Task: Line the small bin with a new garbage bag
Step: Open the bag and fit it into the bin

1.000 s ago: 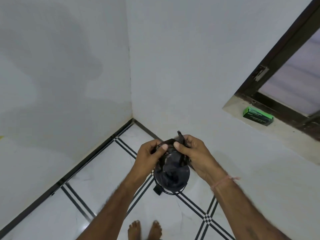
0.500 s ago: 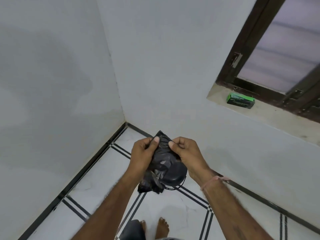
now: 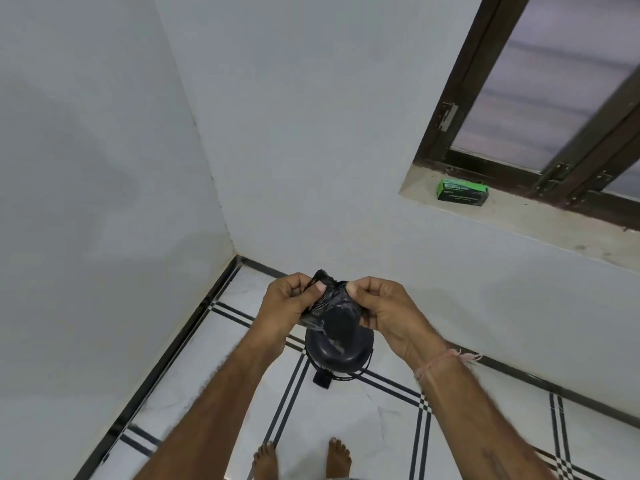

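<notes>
Pinching crumpled garbage bag: left hand, right hand; small bin below, near corner walls.

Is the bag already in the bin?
No, both hands, left and right, pinch the crumpled bag above the bin.

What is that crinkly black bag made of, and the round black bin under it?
The crumpled black garbage bag looks like thin glossy plastic film: it wrinkles and glints. The small round black bin seems smooth, hard plastic with a soft sheen, though that is less certain.
</notes>
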`<state>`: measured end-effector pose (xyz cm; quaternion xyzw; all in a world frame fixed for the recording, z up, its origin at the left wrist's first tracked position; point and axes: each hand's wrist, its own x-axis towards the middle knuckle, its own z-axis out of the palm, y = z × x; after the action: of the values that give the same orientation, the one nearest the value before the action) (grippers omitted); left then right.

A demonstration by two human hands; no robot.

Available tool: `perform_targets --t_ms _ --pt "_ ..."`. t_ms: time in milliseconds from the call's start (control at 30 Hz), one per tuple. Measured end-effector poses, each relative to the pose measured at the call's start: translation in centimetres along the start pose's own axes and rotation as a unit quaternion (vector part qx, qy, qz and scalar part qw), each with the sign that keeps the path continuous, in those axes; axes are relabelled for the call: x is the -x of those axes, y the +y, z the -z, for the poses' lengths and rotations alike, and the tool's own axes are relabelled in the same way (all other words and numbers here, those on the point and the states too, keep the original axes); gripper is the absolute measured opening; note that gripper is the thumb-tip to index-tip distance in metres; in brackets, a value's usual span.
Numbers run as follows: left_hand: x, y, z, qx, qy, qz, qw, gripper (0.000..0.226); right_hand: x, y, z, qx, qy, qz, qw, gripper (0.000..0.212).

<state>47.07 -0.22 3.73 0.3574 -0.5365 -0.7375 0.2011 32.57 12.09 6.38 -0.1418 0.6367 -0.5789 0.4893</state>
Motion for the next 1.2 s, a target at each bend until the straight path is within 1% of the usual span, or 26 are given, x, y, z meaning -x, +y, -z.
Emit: perform_targets --t_ms 100,167,200,233,267,300,333,367,400,433,467,500,533,600,667,767,867,933,1000,1100,1133,1200 --pt "0.0 0.2 1.3 0.006 -0.036 0.031 0.999 0.030 -0.2 0.3 -1.1 -0.035 0.025 0.016 0.999 0.009" --pt "0.2 0.5 2.0 0.015 -0.057 0.044 0.997 0.032 -0.3 0.4 -1.8 -0.040 0.035 0.024 0.998 0.013" --pt "0.3 0.6 2.1 0.020 -0.060 0.047 0.997 0.032 -0.2 0.6 -2.2 -0.039 0.055 0.033 0.997 0.013" --pt "0.5 0.8 2.1 0.026 -0.055 0.047 0.997 0.033 -0.2 0.8 -2.5 -0.020 0.100 0.053 0.993 0.011" --pt "0.6 0.9 2.1 0.037 -0.039 0.047 0.997 0.036 -0.1 1.1 -2.9 0.025 0.174 0.091 0.980 0.011" --pt "0.7 1.1 2.1 0.050 -0.017 0.041 0.998 0.042 0.1 1.4 -3.4 0.086 0.262 0.140 0.951 0.011" --pt "0.7 1.1 2.1 0.061 0.004 0.035 0.998 0.047 0.6 1.4 -4.0 0.130 0.322 0.187 0.919 0.010" --pt "0.7 1.1 2.0 0.072 0.019 0.032 0.997 0.049 1.3 1.4 -4.8 0.146 0.331 0.225 0.905 0.008" --pt "0.7 1.1 2.0 0.086 0.024 0.032 0.995 0.046 2.0 1.4 -5.7 0.137 0.292 0.242 0.915 0.009" --pt "0.8 1.1 1.9 0.107 0.021 0.034 0.993 0.039 2.6 1.3 -6.6 0.109 0.232 0.229 0.939 0.011" --pt "1.1 1.3 1.8 0.131 0.010 0.042 0.990 0.033 3.1 1.2 -7.5 0.076 0.176 0.196 0.962 0.014" --pt "1.3 1.4 1.7 0.151 -0.004 0.052 0.987 0.029 3.3 1.2 -8.2 0.051 0.141 0.164 0.975 0.017" --pt "1.5 1.5 1.7 0.163 -0.018 0.063 0.984 0.031 3.3 1.4 -8.7 0.039 0.130 0.144 0.980 0.019" --pt "1.8 1.5 2.0 0.167 -0.037 0.076 0.982 0.047 2.9 1.5 -9.3 0.030 0.144 0.121 0.982 0.021" --pt "1.9 1.4 2.3 0.169 -0.044 0.077 0.982 0.055 2.5 1.7 -9.6 0.008 0.153 0.101 0.983 0.020" --pt "1.7 1.2 3.0 0.200 -0.025 0.074 0.977 0.047 2.2 1.9 -10.0 -0.085 0.154 0.048 0.983 0.018" --pt "1.0 0.5 4.7 0.205 0.030 0.072 0.976 0.036 1.5 2.0 -9.0 -0.167 0.201 -0.002 0.965 0.026" --pt "0.7 0.1 5.8 0.194 0.060 0.066 0.977 0.036 1.0 2.3 -7.8 -0.197 0.230 -0.019 0.953 0.027" --pt "0.8 -0.2 6.1 0.166 0.074 0.050 0.982 0.040 0.2 2.7 -7.4 -0.202 0.259 -0.032 0.944 0.029" --pt "1.1 -1.0 6.0 0.114 0.056 0.009 0.992 0.044 -1.2 3.4 -7.9 -0.217 0.304 -0.013 0.927 0.033" --pt "1.3 -1.2 6.0 0.097 0.049 -0.004 0.994 0.043 -1.6 3.7 -8.0 -0.202 0.321 0.008 0.925 0.033" --pt "1.5 -1.3 6.2 0.067 0.039 -0.022 0.997 0.040 -2.2 4.3 -7.5 -0.110 0.360 0.057 0.925 0.032"
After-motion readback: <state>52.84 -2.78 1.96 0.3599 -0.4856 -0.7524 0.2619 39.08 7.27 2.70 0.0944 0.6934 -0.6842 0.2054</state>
